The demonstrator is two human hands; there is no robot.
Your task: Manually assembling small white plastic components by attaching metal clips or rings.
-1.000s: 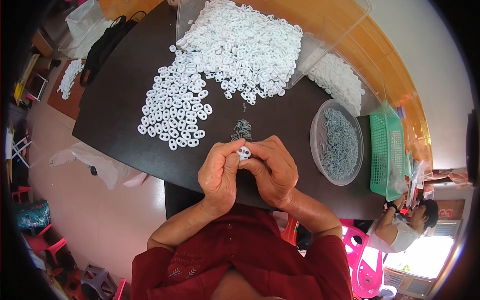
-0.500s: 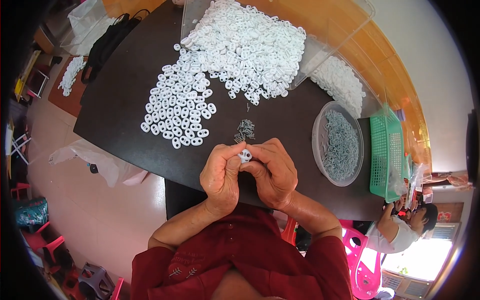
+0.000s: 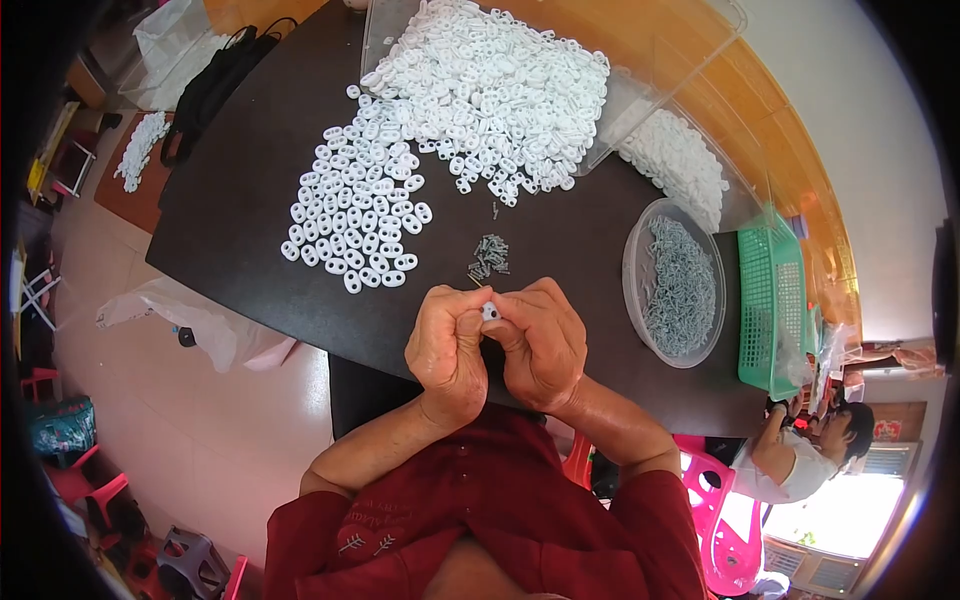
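Note:
Close to the table's near edge, my left hand (image 3: 445,350) and my right hand (image 3: 547,345) meet fingertip to fingertip. Between them they pinch a small white plastic piece with holes (image 3: 490,312), mostly covered by thumbs and forefingers. Just beyond my fingers lies a little heap of small metal screws (image 3: 490,254). To the left of that heap spreads a group of white oval two-hole pieces (image 3: 352,215), most of them lying flat. A large mound of similar white pieces (image 3: 500,90) rises at the far side of the table.
On the right, a round clear tub (image 3: 634,300) holds many screws beside a green plastic basket (image 3: 757,330). A clear bin (image 3: 640,105) lies at the back, with more white pieces (image 3: 680,165) nearby. Another person (image 3: 800,460) sits at the right, near a pink chair (image 3: 735,535).
My hands have drawn slightly closer together around the white piece, and less of it shows now. The heaps and containers look the same.

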